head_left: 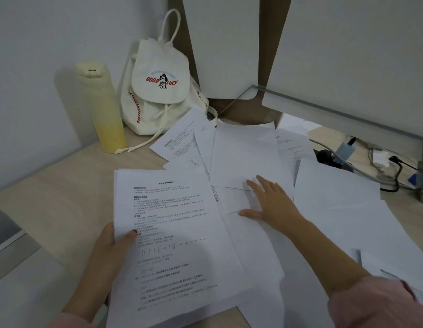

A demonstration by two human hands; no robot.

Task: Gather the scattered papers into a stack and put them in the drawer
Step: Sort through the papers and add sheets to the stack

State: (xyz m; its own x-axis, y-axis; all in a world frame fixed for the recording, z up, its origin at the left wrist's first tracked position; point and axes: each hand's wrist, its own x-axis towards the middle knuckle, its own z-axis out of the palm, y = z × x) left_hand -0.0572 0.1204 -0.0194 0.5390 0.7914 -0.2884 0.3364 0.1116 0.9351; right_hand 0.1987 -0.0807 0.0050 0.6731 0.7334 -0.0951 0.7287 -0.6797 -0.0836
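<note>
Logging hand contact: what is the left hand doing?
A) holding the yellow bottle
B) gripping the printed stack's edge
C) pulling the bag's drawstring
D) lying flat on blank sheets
B: the left hand grips the printed stack at its left edge, thumb on top.

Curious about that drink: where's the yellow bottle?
Head view, upper left: the bottle stands upright on the desk, just left of the white bag.
</note>
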